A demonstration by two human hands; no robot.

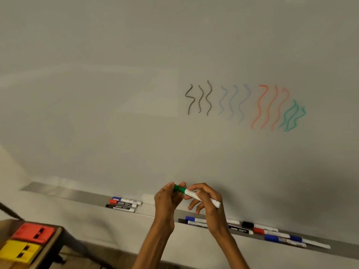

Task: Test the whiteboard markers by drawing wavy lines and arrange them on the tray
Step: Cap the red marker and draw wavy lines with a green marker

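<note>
Marker white-bodied, green cap; left grip pinches cap, right grip wraps body.

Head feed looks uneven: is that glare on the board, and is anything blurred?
Head view: a pale rectangular sheen lies on the whiteboard left of the black wavy lines; shadow darkens its lower right; the red block and yellow block at lower left are smeared; the green marker reads sharp.

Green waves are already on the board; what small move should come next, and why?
Probably press the green cap home: the left hand pinches it, the right hand grips the green marker, and the green lines are drawn.
</note>
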